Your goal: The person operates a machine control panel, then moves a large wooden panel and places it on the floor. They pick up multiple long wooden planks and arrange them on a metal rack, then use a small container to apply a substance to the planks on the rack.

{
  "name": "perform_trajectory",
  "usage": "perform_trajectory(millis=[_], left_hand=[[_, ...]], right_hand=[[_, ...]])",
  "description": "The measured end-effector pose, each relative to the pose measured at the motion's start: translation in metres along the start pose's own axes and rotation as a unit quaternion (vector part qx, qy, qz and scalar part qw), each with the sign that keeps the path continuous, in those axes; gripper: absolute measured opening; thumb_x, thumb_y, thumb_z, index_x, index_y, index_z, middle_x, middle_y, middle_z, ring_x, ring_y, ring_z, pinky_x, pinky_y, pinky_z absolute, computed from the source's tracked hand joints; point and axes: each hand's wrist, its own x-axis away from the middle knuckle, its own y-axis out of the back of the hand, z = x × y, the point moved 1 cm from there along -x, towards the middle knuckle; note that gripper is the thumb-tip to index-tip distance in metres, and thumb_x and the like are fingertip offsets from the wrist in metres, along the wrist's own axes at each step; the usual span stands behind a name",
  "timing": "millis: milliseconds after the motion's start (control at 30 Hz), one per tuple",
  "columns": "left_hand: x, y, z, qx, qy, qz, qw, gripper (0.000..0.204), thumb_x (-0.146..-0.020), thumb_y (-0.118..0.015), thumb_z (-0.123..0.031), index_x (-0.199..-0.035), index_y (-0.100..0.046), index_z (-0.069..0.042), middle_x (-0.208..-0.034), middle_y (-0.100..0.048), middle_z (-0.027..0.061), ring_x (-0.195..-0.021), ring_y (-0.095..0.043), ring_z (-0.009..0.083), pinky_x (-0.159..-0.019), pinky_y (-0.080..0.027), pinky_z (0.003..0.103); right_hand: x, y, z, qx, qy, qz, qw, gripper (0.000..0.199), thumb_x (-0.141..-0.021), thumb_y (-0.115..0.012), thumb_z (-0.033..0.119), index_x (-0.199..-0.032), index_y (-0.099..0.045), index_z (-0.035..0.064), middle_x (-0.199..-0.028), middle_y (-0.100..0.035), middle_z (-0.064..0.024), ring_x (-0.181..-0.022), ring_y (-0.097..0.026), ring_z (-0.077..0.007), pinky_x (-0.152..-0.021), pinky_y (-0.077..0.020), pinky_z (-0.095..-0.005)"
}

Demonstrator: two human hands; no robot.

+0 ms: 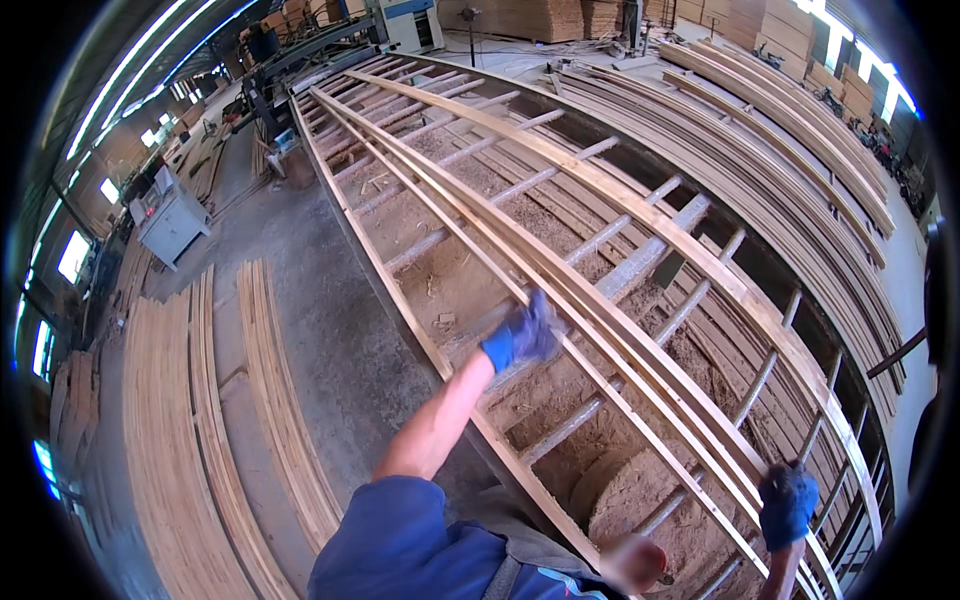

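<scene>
A woodworking hall with a grey concrete floor [300, 290], seen from above. A long rack [640, 250] of metal crossbars over sawdust runs from the lower right to the far end. Stacks of pale planks [190, 440] lie on the floor to the left, more stacks [800, 180] curve along the right, and a grey machine [168, 218] stands by the left wall under bright windows.

Several thin, pale wooden strips [600, 320] lie together lengthwise on the rack's crossbars, very long, reaching from the near end to the far end.

The left hand [522, 335], in a blue glove, reaches forward on a bare, outstretched arm and rests closed on the strips midway along; whether it truly grips them I cannot tell. The right hand [787, 505], in a darker blue glove, is near the lower right, curled around the near end of the same strips, holding them
</scene>
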Motion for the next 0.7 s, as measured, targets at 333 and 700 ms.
perform_trajectory(millis=[333,700], left_hand=[[-0.079,-0.036,-0.109,0.121,-0.182,-0.080,0.973,0.027,-0.093,-0.053,-0.034,-0.079,-0.055,-0.011,-0.068,-0.055,0.0064,-0.066,-0.055,0.0231,-0.064,-0.050,0.039],[0.014,0.003,-0.167,0.207,-0.144,0.126,0.959,0.048,-0.090,-0.062,-0.053,-0.101,-0.065,-0.006,-0.093,-0.068,0.0125,-0.087,-0.062,0.0303,-0.088,-0.052,0.045]], right_hand=[[0.112,0.032,0.013,0.122,-0.128,-0.021,0.984,0.024,-0.068,-0.069,0.008,-0.092,-0.065,0.0063,-0.087,-0.057,-0.0170,-0.085,-0.056,-0.0377,-0.068,-0.0443,-0.0485],[0.120,0.090,0.052,0.237,-0.195,-0.030,0.951,0.013,-0.078,-0.061,0.011,-0.091,-0.061,0.0115,-0.088,-0.063,-0.0092,-0.084,-0.062,-0.0303,-0.071,-0.0488,-0.0435]])
